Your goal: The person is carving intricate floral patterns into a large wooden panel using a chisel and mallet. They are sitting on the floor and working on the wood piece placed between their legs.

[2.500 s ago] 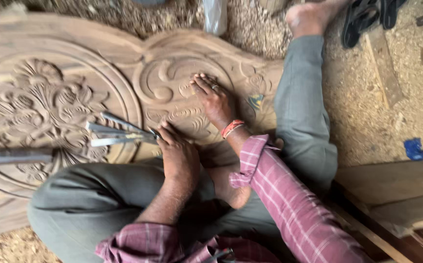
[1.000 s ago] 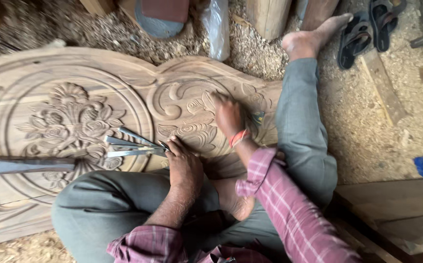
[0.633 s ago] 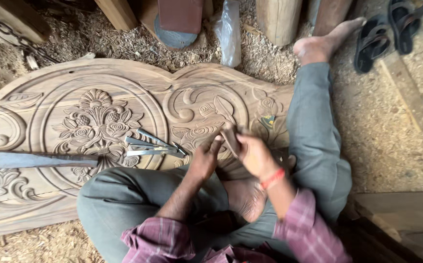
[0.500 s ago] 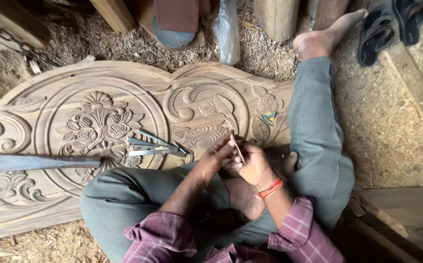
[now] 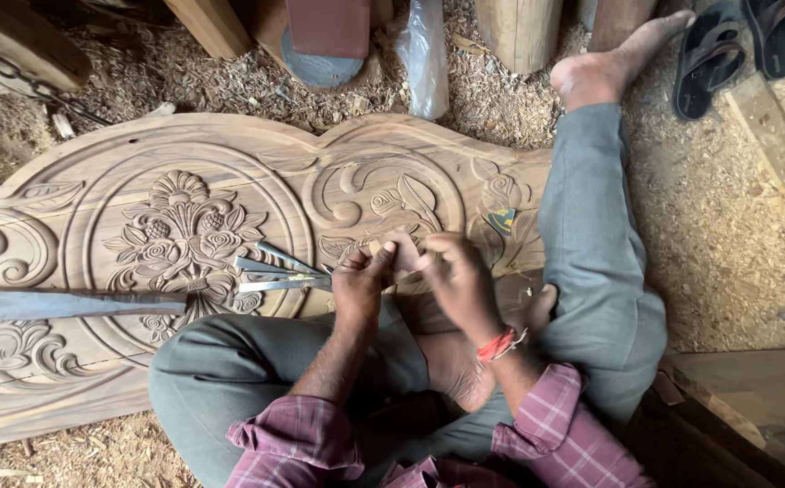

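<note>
While the person sits cross-legged on the sawdust-covered floor (image 5: 727, 235), both hands meet over the near edge of the carved wooden panel (image 5: 76, 172), the reference point for the notes below.

Nearest the camera: plaid sleeves and grey trousers, with a bare foot (image 5: 451, 361) tucked under, just short of the panel's near edge.

Left hand (image 5: 361, 285): fingers curled, tips pinched on a small pale piece (image 5: 403, 253), held above the panel's right-hand scrollwork. Right hand (image 5: 455, 276): closed on the same piece from the other side, a red band (image 5: 498, 343) at the wrist. What the piece is cannot be made out; it is mostly covered by fingers.

On the panel, just left of the left hand, a cluster of thin metal chisels (image 5: 275, 271) lies on the edge of the floral medallion. Further left on the panel, a long flat metal blade (image 5: 58, 304) lies lengthwise across the carving.

Right end of the panel: the outstretched trouser leg crosses it, ending in the other bare foot (image 5: 605, 68) beyond the far edge.

Beyond the panel's far edge: wood shavings, a clear plastic bag (image 5: 424, 54), upright timber posts (image 5: 519, 32). Far right of the panel: a pair of dark sandals (image 5: 740, 45).
</note>
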Demonstrator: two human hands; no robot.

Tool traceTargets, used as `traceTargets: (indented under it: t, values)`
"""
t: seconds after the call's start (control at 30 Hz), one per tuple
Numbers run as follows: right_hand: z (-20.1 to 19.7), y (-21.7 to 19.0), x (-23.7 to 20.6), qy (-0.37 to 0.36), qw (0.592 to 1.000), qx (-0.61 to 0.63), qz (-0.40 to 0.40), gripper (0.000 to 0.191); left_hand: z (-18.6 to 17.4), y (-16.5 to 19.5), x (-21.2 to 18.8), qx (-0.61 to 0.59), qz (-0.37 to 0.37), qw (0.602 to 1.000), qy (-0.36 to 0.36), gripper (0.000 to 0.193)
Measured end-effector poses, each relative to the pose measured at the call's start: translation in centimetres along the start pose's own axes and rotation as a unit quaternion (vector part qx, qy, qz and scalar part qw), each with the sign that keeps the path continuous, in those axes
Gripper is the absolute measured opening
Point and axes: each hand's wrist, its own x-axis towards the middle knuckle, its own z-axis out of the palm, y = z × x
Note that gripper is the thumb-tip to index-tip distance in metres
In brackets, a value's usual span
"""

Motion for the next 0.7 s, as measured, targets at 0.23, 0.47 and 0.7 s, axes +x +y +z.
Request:
traceTargets:
  t: [0.23,0.47,0.7]
  values:
    - [2.3,-2.9,0.2,-0.003,0.982,-0.15,-0.112,0.036,0.3,-0.9,-0.4,0.027,-0.033,0.999,-0.002,0.027]
    - [3.1,5.7,1.9,-0.082,0.98,0.088,0.157,0.041,1.8,-1.1,-1.7,0.175,0.022,0.984,-0.002,0.051]
    - [-0.3,-1.0,14.8,-0.095,0.861,0.42,0.269,0.064,2.6,1.9,-2.8,0.195,0.158,0.965,0.078,0.056]
